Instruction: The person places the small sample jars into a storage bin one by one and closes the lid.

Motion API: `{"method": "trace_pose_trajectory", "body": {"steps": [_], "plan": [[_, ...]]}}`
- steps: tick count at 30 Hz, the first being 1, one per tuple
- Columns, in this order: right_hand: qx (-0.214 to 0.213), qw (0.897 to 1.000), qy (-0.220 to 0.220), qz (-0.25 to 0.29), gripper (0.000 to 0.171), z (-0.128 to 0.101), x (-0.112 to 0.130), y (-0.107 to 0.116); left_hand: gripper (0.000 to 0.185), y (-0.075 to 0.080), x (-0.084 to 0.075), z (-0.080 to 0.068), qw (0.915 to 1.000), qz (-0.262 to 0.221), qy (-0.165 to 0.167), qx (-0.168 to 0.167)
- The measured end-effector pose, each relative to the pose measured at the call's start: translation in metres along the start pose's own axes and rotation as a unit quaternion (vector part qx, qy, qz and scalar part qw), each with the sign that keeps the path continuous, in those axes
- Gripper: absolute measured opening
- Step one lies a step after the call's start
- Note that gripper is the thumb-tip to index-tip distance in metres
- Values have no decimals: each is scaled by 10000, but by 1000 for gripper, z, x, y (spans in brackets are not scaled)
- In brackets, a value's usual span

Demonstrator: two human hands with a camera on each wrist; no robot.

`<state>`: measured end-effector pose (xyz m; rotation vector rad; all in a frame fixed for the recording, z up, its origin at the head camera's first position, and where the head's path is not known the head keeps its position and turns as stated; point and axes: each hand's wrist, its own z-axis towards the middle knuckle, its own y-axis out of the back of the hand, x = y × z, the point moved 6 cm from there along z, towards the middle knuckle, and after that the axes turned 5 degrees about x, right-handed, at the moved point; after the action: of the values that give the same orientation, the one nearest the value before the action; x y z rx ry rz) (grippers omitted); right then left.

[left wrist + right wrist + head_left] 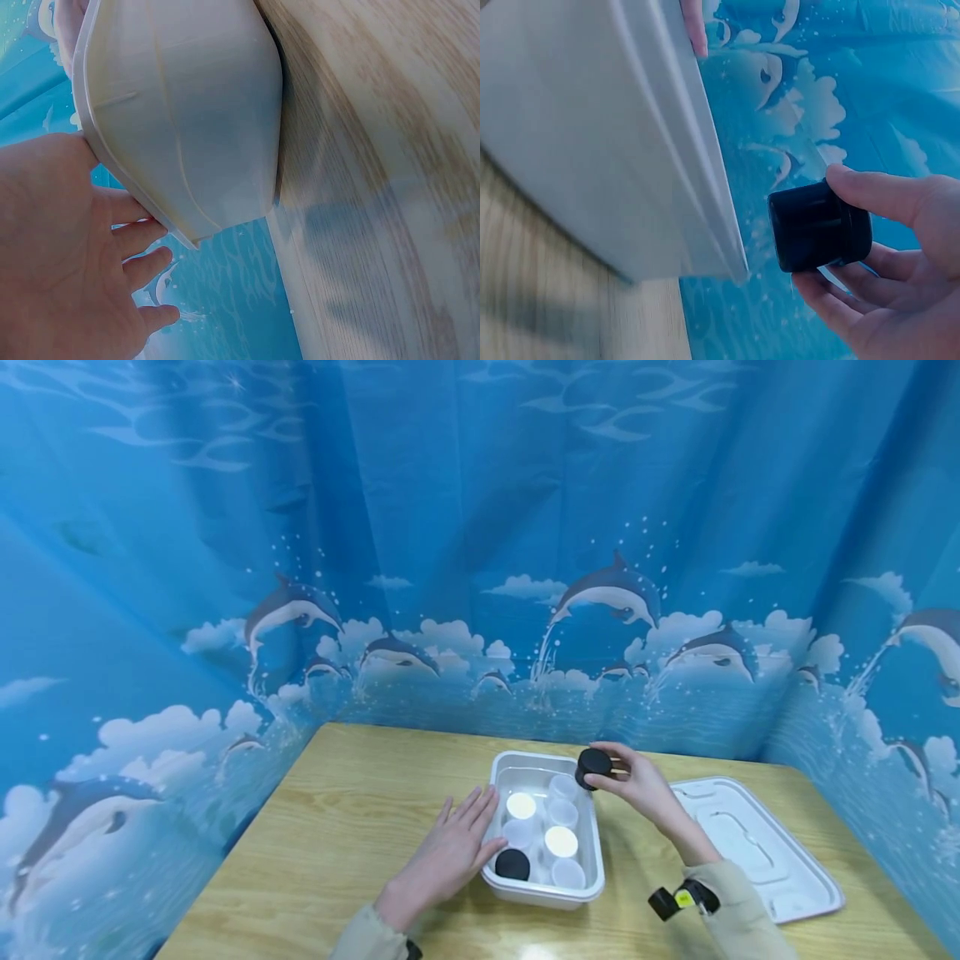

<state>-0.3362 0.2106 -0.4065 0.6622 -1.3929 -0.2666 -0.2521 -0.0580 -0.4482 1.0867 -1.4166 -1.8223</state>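
Observation:
My right hand [647,789] pinches a small black lidded jar [594,763] between thumb and fingers, over the far right corner of a white plastic tub [543,900]. In the right wrist view this jar [810,229] is beside the tub's rim. Straight and spread, the fingers of my left hand [452,850] lie along the tub's left rim; in the left wrist view they touch the rim from outside. Inside the tub stand two rows of round pieces: one black [512,865] at the near left, several whitish ones, two of them bright white [521,806].
A white rectangular lid [750,843] with raised ridges lies on the wooden table [360,802], to the right of the tub and partly behind my right forearm. A blue dolphin-print curtain [450,527] hangs beyond the table's far edge and at its sides.

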Motion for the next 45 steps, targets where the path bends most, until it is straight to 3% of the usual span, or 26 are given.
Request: {"method": "trace_pose_trajectory", "body": {"steps": [11,27,36,45], "plan": [[309,9990,267,186,57,26,16,-31,66,-1,-1,2,10000,11,20,70],[459,9948,733,-535,55,47,21,-55,65,0,0,1,10000,7,-52,-11],[706,9851,1314,-860,54,49,20,-65,64,1,0,0,9999,47,-93,-77],[392,9682,1823,-1670,54,47,17,-76,64,1,-1,0,9999,90,-84,-57]]}}
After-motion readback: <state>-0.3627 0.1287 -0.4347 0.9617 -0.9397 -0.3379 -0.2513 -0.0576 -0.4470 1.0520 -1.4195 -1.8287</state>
